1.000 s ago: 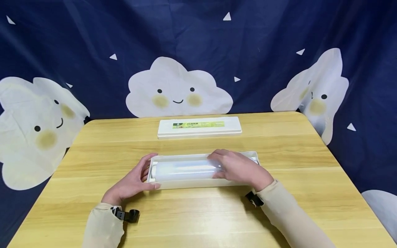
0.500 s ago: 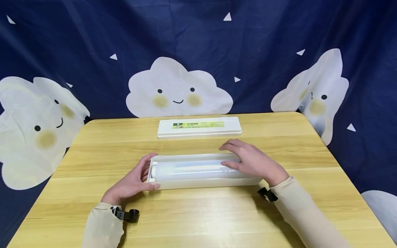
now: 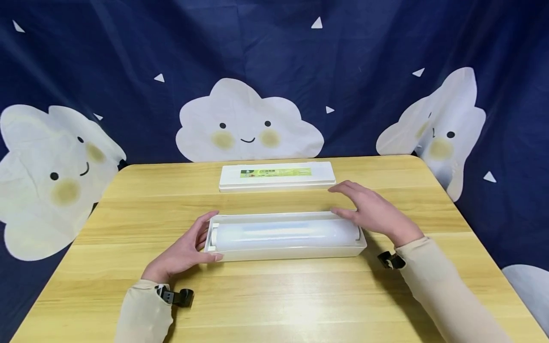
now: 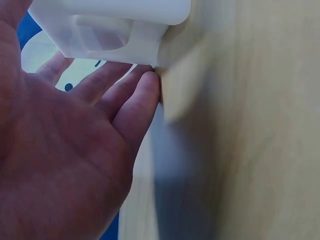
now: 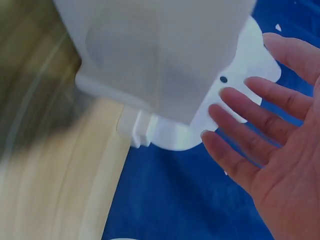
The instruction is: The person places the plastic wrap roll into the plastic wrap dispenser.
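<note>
A long white cling film box (image 3: 283, 254), open at the top, lies crosswise on the table. Inside it sits a shiny translucent roll of cling film (image 3: 287, 235). My left hand (image 3: 184, 247) grips the box's left end, thumb at the front corner and index finger at the back one; in the left wrist view its other fingers (image 4: 137, 107) reach to the end wall. My right hand (image 3: 373, 209) hovers at the box's right end with fingers extended and nothing held. In the right wrist view, those fingers (image 5: 260, 120) are spread beside the box end (image 5: 150, 65).
Behind the box, a white lid (image 3: 279, 183) with a green and yellow label lies flat near the table's far edge. The wooden table (image 3: 274, 300) ends at a dark blue curtain (image 3: 137, 38) printed with clouds.
My right hand has left the roll and moved right and away to the box's right end, uncovering the whole roll. The left hand keeps its grip; the box stays put.
</note>
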`<state>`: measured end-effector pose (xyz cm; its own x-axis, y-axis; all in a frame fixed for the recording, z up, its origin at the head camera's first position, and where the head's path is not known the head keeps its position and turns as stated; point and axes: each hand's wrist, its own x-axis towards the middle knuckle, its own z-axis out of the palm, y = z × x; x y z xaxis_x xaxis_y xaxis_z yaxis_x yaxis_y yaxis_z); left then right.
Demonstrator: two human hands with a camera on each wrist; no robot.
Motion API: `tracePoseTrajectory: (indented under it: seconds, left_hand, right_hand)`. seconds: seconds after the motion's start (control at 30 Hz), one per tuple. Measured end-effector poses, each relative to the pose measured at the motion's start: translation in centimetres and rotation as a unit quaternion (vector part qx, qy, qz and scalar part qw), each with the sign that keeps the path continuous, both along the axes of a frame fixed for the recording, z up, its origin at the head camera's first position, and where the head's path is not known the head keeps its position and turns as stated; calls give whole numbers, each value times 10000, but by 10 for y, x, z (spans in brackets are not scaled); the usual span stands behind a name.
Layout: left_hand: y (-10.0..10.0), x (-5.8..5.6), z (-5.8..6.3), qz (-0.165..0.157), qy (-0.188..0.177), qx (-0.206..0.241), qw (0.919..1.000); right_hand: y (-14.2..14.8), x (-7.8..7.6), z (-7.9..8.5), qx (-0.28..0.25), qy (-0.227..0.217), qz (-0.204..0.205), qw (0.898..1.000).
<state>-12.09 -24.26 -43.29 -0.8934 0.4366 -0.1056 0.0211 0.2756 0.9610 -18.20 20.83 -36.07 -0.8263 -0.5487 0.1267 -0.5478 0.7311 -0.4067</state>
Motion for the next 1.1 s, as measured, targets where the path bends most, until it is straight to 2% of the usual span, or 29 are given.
tracePoseTrajectory:
  seconds: [0.33, 0.6, 0.83, 1.1]
  left_hand:
    - [1, 0, -1, -20, -30, -11, 10000]
    - [2, -1, 0, 7, -60, 70, 10000]
    - [2, -1, 1, 38, -108, -12, 9999]
    - [3, -1, 5, 64, -139, -98, 9998]
  right_hand:
    - [12, -15, -3, -67, -427, -431, 9981]
    - [18, -38, -9, -352, -968, -516, 9933]
    - [22, -62, -16, -670, -1508, -588, 9845]
    - [24, -88, -32, -971, -1755, -706, 9771]
